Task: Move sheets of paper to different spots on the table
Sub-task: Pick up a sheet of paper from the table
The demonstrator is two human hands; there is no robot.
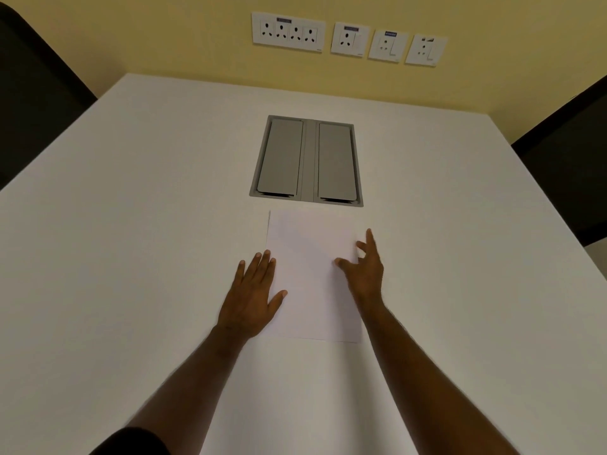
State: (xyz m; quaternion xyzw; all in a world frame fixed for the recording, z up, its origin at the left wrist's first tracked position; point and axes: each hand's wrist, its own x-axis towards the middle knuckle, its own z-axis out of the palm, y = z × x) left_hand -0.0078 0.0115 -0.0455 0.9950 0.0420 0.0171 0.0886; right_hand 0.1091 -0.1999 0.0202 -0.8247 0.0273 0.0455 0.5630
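Both hands are down on the white surface (131, 257), one at each long side of a single sheet of paper (312, 280). The left hand (253, 297) lies flat, fingers (259, 270) straight and close together, the thumb splayed out to the right and resting on the sheet's left margin; the fingertips sit right at the paper's left edge, pinching nothing. The right hand (366, 270) is spread wide and arched, thumb tip planted on the paper to the left of the palm, the index stretched forward along the sheet's right edge, the other fingers curled just at that edge; whether they have caught the edge I cannot tell, and nothing is lifted. The sheet lies flat between the two hands, its far edge just beyond the fingertips and just short of a grey double-flap hatch (307, 162) set into the surface. Left of the left fingers there is a broad stretch of bare white out to the surface's edge, and the same to the right of the right fingers. Nearer than the wrists, more bare white. Dark chairs (39, 93) stand past both side edges, and wall sockets (288, 32) line the yellow wall beyond the far edge.
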